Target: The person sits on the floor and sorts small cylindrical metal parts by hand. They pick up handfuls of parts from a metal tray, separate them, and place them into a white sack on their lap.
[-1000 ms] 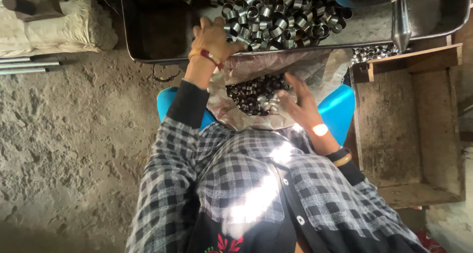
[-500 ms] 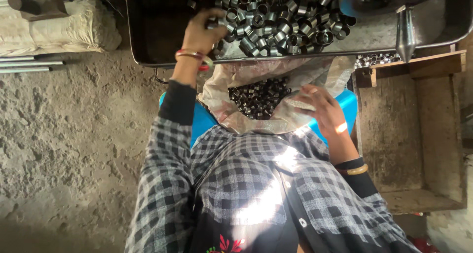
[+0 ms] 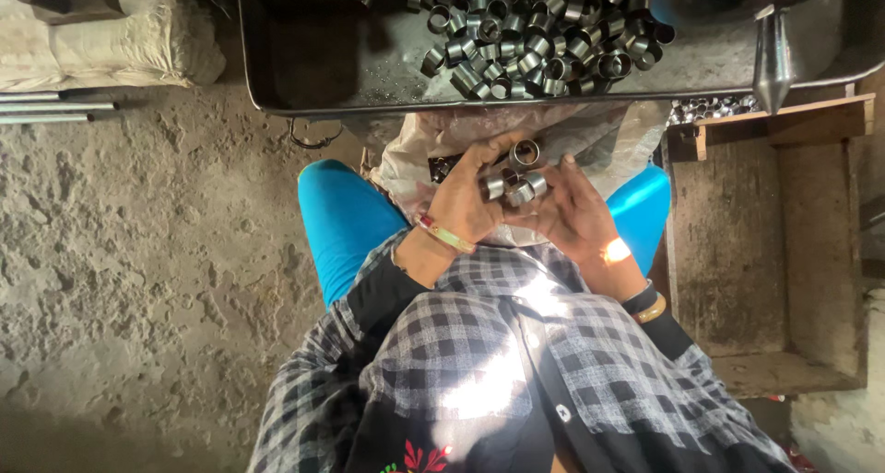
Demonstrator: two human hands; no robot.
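Both hands meet over the lap, above a crinkled plastic bag. The left hand curls in a closed grip around a small cluster of short metal rings, about four that I can count, one standing end-up at the fingertips. The right hand cups loosely half open beneath them, touching the cluster. To handle them well, keep the rings stacked flush and the lower palm close under, so none slip. One metal tray beyond holds a heap of dozens more rings, too many to count. One wooden box stands at the right.
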